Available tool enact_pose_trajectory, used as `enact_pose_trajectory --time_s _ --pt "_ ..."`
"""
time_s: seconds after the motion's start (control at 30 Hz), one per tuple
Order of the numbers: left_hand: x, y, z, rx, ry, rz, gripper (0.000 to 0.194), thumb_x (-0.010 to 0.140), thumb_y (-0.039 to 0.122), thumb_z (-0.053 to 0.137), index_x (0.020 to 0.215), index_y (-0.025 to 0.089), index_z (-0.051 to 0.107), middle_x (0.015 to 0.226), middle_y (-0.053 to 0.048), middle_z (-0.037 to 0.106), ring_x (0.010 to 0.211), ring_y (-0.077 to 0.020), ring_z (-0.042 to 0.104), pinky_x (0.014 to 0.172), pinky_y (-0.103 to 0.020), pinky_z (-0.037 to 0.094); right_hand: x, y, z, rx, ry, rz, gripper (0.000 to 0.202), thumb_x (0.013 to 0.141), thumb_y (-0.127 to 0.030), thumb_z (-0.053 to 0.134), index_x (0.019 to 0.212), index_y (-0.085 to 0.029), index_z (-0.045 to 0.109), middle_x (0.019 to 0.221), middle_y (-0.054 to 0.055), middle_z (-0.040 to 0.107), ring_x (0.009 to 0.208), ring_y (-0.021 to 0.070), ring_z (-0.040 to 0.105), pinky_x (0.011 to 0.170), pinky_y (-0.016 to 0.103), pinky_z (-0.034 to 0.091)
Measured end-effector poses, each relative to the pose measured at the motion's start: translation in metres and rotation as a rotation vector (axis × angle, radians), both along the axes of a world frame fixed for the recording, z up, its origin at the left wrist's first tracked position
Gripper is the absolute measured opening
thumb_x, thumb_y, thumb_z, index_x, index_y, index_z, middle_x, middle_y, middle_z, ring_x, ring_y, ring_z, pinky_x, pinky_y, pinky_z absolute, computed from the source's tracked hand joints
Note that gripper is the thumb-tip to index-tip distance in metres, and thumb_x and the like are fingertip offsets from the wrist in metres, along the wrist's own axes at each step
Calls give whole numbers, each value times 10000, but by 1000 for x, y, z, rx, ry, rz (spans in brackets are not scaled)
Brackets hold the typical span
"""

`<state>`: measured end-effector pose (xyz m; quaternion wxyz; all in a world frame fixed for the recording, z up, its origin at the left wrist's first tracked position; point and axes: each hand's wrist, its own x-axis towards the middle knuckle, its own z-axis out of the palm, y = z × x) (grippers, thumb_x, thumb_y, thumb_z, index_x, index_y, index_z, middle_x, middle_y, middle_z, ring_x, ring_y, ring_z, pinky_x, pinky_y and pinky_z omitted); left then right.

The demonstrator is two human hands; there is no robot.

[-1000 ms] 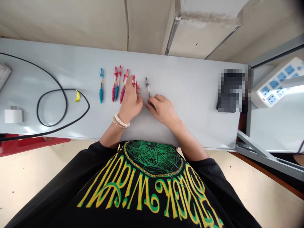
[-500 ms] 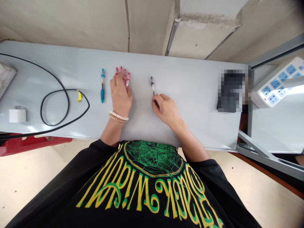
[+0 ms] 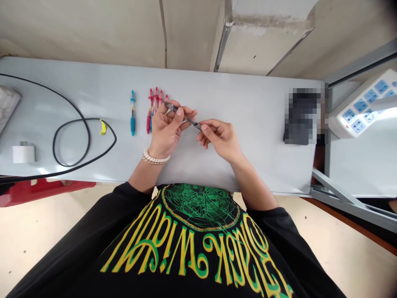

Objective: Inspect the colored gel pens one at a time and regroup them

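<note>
Fingers of the left hand (image 3: 166, 131) and right hand (image 3: 222, 138) are pinching a dark pen (image 3: 194, 123), its long axis slanting from far left to near right.

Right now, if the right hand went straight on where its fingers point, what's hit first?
Beyond the black pen that both hands hold, the right hand would probably meet the left hand first; depth between them is unclear.

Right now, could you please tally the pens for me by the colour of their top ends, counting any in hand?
Blue pen: 1
Red pens: 4
Black pen: 1
Total: 6
</note>
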<state>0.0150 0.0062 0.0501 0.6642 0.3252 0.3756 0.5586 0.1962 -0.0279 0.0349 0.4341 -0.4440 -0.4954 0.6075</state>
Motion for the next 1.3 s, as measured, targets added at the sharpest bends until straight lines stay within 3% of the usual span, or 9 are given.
enact_pose_trajectory --time_s 0.1,0.27,0.43,0.57,0.67,0.8,1.03,1.17,1.3 --pt "8 -4 -2 -17 11 61 217 911 237 851 936 250 636 936 11 768 974 -195 812 880 -318 655 -3 -3 -1 104 -121 -98 453 1037 -621 611 1033 -195 764 735 -5 685 568 99 592 518 250 537" --pt "13 -5 -9 -67 12 151 235 899 277 876 956 251 649 893 31 752 928 -167 804 785 -261 639 -7 -5 -4 481 -384 -264 339 1061 -553 601 1096 -292 814 1062 69 742 970 195 717 876 393 643" --pt "12 -4 -10 -54 -24 148 191 931 257 844 955 247 654 912 40 764 942 -154 792 805 -271 642 -6 -5 -2 312 -318 -261 384 1045 -601 603 1166 -285 784 966 46 727 846 178 714 792 372 660" --pt "13 -4 -8 -46 -37 154 224 913 256 855 944 232 635 908 27 759 930 -156 810 766 -229 643 -5 -4 1 401 -332 -271 352 998 -597 679 1117 -282 784 1158 83 714 1036 223 720 890 421 657" --pt "13 -4 -7 -59 -45 143 241 900 239 866 926 230 626 882 32 760 904 -152 816 747 -209 647 -6 -5 2 345 -291 -261 340 1040 -557 630 1157 -269 767 1018 61 720 885 186 715 807 382 656" --pt "14 -4 -6 -66 -36 136 240 908 237 864 921 224 625 878 30 760 909 -151 819 739 -198 650 -4 -5 3 428 -295 -291 290 1005 -532 694 1100 -275 787 1197 84 708 1050 218 716 894 410 644" --pt "14 -5 -6 -56 -29 130 250 887 247 883 923 236 636 876 36 759 895 -155 816 726 -205 646 -3 -4 4 439 -355 -243 196 1019 -444 683 1078 -293 793 1230 86 698 1133 241 702 967 462 631" --pt "14 -6 -5 -41 -56 128 196 915 223 842 928 219 647 877 26 754 885 -152 811 736 -223 656 -3 -5 5 408 -342 -217 223 1060 -385 618 1214 -295 753 1110 69 732 974 210 725 866 424 653" --pt "14 -6 -4 -62 -12 143 204 929 242 834 923 228 631 890 19 737 907 -159 800 755 -252 645 0 -5 7 511 -430 -227 184 1046 -378 621 1073 -315 792 1335 93 673 1226 285 670 988 524 635"
